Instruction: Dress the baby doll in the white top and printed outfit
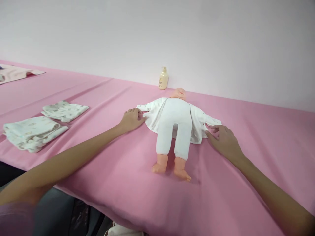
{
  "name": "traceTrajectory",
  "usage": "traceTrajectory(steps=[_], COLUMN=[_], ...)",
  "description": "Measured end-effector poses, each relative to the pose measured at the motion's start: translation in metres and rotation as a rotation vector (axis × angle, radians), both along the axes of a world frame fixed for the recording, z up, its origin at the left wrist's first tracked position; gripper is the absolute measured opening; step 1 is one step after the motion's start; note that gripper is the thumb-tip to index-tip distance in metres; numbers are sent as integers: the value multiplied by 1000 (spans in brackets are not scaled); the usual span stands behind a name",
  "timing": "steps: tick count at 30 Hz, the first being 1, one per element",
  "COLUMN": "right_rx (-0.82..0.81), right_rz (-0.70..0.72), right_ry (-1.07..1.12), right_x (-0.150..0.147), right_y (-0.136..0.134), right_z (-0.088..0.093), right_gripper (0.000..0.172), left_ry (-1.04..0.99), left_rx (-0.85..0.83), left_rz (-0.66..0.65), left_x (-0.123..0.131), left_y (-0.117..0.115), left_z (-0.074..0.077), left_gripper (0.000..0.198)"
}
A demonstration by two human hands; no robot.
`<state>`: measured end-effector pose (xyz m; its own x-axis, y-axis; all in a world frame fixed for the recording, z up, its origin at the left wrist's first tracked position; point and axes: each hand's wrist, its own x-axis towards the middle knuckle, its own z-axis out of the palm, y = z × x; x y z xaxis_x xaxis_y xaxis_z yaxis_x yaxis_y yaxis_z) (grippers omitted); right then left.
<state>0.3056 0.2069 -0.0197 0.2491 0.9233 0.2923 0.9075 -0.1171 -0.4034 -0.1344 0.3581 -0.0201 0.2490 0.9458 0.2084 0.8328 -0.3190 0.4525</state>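
Observation:
A baby doll [174, 114] with a white cloth body lies on its back, its head away from me and its bare feet toward me. Under it a white baby shirt [197, 127] is spread with the front unfastened and both sleeves out to the sides. At the left cuff and side edge, my left hand [131, 119] is closed, thumb and fingers on the fabric. My right hand [225, 141] pinches the shirt on the other side, its thumb at the panel edge and its fingers by the cuff. The fingertips are partly hidden.
A cream pump bottle [163, 78] stands by the wall behind the doll. Two folded printed baby garments [65, 110] [31, 132] lie to the left. A pale pink cloth [19, 72] is at the far left. Pink sheeting [137, 193] covers the table to its front edge.

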Motion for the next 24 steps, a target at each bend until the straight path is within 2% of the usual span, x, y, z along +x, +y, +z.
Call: traceTrajectory(steps=[4, 8, 10, 13, 16, 19, 22, 24], right_rx=[-154, -329, -390, -436, -458, -458, -445, -433], right_rz=[-93, -78, -82, -61, -2, 52, 67, 50], right_ry=[41, 31, 38, 113, 270, 500, 778, 968], right_x=[5, 0, -2, 1, 10, 15, 11, 5], right_y=[6, 11, 12, 7, -5, -19, -25, -25], right_z=[0, 13, 20, 30, 37, 40, 40, 42], right_gripper=[53, 46, 45, 46, 53, 57, 52, 50], left_ry=[41, 37, -38, -266, -549, -762, -869, -883], left_rx=[-59, -124, -164, -251, -338, -437, -625, -728], left_rz=[53, 85, 97, 102, 105, 80, 35, 53], left_x=[11, 20, 21, 15, 5, -6, -12, -11], left_y=[12, 17, 17, 9, -3, -13, -16, -16], left_z=[4, 7, 10, 14, 16, 18, 23, 31], left_gripper=[41, 27, 24, 26, 25, 33, 32, 33])
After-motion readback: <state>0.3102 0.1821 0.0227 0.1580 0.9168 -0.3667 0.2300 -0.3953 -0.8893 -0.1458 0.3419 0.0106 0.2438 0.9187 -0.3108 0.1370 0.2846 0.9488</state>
